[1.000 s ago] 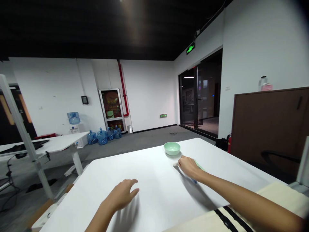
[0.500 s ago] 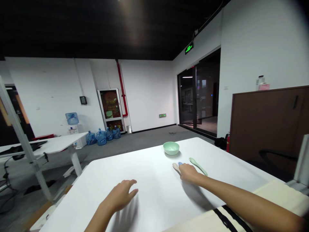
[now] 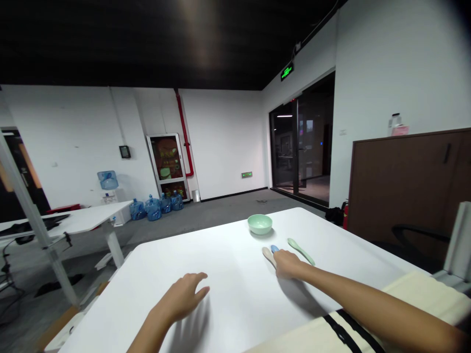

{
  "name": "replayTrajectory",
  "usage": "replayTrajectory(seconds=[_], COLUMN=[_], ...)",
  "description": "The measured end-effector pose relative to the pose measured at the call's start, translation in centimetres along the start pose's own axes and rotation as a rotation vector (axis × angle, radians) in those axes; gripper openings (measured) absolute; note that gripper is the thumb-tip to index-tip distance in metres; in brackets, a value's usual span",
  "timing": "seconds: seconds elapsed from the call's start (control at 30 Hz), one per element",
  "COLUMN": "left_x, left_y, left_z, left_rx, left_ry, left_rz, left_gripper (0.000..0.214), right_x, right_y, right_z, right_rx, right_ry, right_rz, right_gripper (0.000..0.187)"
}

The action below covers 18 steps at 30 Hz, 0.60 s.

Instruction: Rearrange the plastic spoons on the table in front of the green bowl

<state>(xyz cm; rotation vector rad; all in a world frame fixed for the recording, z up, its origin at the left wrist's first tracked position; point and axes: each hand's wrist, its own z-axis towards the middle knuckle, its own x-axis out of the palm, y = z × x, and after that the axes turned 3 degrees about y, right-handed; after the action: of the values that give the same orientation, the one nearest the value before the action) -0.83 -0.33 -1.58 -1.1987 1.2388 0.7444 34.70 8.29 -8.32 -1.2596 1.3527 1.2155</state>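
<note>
On table (image 3: pixel 221 260) | right hand (image 3: pixel 287 264) cupped on spoon (image 3: pixel 268 255), tip up-left | left hand (image 3: pixel 180 296) open, empty

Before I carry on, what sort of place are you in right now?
Probably an open-plan office: there's a white desk, a water dispenser with bottled-water jugs by the wall, and a glass door under a green exit sign.
</note>
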Motion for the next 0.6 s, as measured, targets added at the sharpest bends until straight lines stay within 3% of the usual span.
replayTrajectory(seconds=[0.1,0.33,0.6], left_x=[0.2,0.2,-0.1], left_y=[0.2,0.0,-0.4], left_z=[0.1,0.1,0.0], left_rx=[0.004,0.004,-0.005], left_ry=[-0.004,0.002,0.013], left_rz=[-0.001,0.007,0.012], left_gripper=[0.058,0.057,0.058], right_x=[-0.5,-1.9,-1.4], right_y=[-0.1,-1.5,-2.6], right_z=[-0.1,0.4,1.0], right_rx=[-0.059,0.013,0.102], right_ry=[0.011,-0.093,0.007], right_rz=[-0.044,-0.023,0.022], right_gripper=[0.028,0.022,0.025])
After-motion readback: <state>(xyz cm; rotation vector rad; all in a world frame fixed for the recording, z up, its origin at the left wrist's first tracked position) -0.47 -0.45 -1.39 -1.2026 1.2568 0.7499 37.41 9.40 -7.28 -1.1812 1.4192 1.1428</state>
